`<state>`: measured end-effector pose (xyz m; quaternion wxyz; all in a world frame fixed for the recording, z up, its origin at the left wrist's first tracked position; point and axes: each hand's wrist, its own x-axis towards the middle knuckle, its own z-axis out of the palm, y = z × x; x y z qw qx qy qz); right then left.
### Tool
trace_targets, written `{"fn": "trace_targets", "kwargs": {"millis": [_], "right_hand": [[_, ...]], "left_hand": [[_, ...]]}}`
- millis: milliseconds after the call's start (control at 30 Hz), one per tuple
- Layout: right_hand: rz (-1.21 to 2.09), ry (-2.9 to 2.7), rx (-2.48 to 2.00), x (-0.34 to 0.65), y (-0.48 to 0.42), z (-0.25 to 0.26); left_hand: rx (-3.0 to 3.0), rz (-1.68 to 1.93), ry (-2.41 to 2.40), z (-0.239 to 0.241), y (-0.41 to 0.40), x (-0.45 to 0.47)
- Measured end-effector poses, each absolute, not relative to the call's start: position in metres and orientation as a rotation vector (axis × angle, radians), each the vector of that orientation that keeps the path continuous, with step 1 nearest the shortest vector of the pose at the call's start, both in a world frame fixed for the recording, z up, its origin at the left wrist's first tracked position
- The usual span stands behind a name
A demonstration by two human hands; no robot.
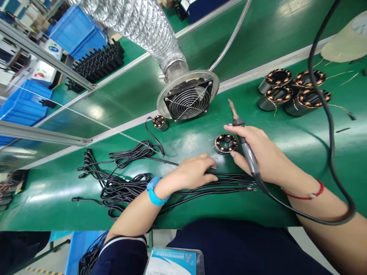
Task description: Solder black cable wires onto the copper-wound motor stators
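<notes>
My right hand [265,151] is closed around a soldering iron [249,152], its tip pointing away from me toward the fan. The thumb of that hand reaches the edge of a stator with copper windings [226,143], which sits on the green bench. My left hand [195,170] lies low over several black cables [226,183], thumb and fingers apart, with no grip on them visible. Stripped cable ends lie below the stator. To the left are coiled black cables [123,189] with connectors.
A fume extractor fan [189,102] on a foil duct [143,32] stands behind the hands. One stator [159,122] is beside it; several more stators [306,101] stand at right. The iron's black cord [329,141] loops over the right side. Blue bins [76,32] are beyond the frame.
</notes>
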<state>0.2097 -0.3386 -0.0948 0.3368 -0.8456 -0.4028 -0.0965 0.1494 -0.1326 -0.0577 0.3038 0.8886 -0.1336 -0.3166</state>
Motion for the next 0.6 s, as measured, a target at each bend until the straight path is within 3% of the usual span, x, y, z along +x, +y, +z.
{"fn": "trace_targets", "kwargs": {"millis": [100,267,600], "right_hand": [[-0.365,-1.024,-2.151,0.211,-0.341,-0.092],[-0.486,-0.898,-2.014,0.205,-0.341,-0.088],[-0.360,-0.484,-1.654,0.196,-0.340,-0.081]], "left_hand": [[2.487,-0.891,-0.516,-0.056,-0.141,0.145],[2.210,-0.748,-0.287,-0.052,-0.134,0.149],[1.742,-0.602,-0.011,-0.046,-0.120,0.149]]}}
